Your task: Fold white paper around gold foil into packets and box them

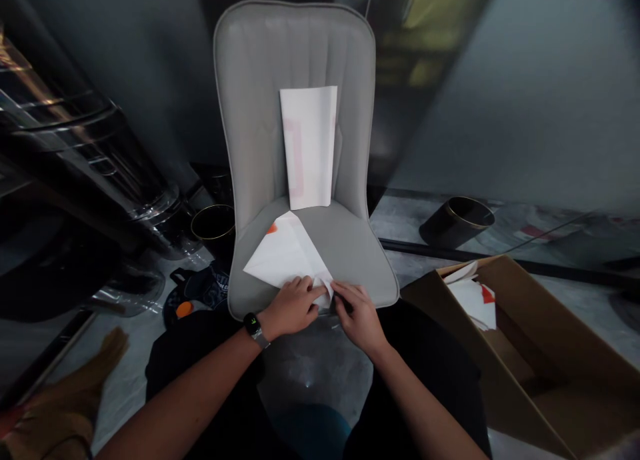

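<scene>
A white sheet of paper (286,250), folded to slanted edges and marked with an orange-red patch, lies on the seat of the grey chair (350,253). My left hand (296,305) is closed at the paper's near edge, fingers curled and pressing on it. At the near right corner my right hand (359,313) pinches the paper between thumb and fingers. A small flap of paper stands up between the two hands. Behind, a second folded white paper (311,150) with faint pink marks leans upright against the backrest.
An open cardboard box (520,387) stands on the floor at right, with folded white papers (473,300) inside. A black bin (215,230) is left of the chair, beside a dark bag (205,287). Another dark bin shape (457,221) shows at the glassy wall. Someone's bare foot (95,373) is at lower left.
</scene>
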Available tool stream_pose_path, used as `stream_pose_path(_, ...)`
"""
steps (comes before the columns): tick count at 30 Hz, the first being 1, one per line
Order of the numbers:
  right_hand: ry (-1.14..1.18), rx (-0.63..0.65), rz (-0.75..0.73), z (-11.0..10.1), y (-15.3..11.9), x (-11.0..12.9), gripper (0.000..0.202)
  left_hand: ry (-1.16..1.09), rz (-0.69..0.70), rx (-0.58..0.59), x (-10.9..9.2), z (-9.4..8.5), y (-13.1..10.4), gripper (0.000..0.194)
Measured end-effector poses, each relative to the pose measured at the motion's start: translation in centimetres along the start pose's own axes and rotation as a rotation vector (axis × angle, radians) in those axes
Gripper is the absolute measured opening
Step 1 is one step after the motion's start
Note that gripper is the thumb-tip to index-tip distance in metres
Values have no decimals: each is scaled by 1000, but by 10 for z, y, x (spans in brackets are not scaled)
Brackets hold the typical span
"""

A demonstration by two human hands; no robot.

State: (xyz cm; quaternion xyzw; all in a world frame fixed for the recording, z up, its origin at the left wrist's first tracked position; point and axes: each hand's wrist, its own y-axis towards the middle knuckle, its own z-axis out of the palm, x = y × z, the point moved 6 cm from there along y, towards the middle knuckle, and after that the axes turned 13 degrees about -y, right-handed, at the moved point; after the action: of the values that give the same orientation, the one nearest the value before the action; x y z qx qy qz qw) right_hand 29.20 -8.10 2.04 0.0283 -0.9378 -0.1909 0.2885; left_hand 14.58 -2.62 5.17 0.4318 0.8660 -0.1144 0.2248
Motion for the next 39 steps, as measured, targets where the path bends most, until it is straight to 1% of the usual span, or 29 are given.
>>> stream_pose_path(3, -158, 47, -71, 4, -2, 4, 45, -107, 4, 22, 8, -3, 1, 33)
stream_pose_path(5, -237, 70, -108, 5, -3, 7, 49, -209, -10, 26, 15, -5, 0, 32)
stream_pose_path(8, -262, 85, -135, 7, -5, 9, 51, -266, -41, 22, 22, -9, -3, 33)
stream_pose_path(10, -199, 78, -104, 6, -5, 8, 49, -207, -62, 2, 21, -9, -4, 32)
stream_pose_path(11, -148, 66, -63, 6, -5, 5, 47, -156, -68, -13, 18, -9, -4, 31)
stream_pose_path(13, -24, 36, 54, 6, -4, -4, 45, -32, -64, -40, 11, -8, -4, 28)
stream_pose_path(16, 168, 5, 205, 9, -4, -18, 51, 117, -14, -54, -1, -4, -4, 24)
stream_pose_path(19, 295, 11, 255, 13, -2, -24, 50, 160, 15, -50, -5, 0, -3, 33)
stream_pose_path(21, 301, 24, 252, 13, 0, -26, 44, 180, 11, -30, -5, 1, -1, 42)
stream_pose_path(23, 275, 37, 239, 11, 3, -26, 41, 204, 5, -6, -5, 2, 2, 47)
stream_pose_path(25, 258, 52, 229, 8, 6, -27, 42, 222, -3, 14, -5, 2, 5, 48)
stream_pose_path(30, 225, 93, 181, 4, 11, -28, 41, 227, 11, 50, -6, -2, 8, 39)
stream_pose_path(33, 109, 107, 89, 3, 10, -20, 41, 180, 27, 42, -4, -8, 8, 39)
stream_pose_path(37, -137, 130, -83, 3, 6, -2, 43, 47, 48, 17, 5, -15, 4, 31)
stream_pose_path(39, -216, 136, -167, 4, 4, 5, 44, 7, 41, -10, 9, -18, 0, 31)
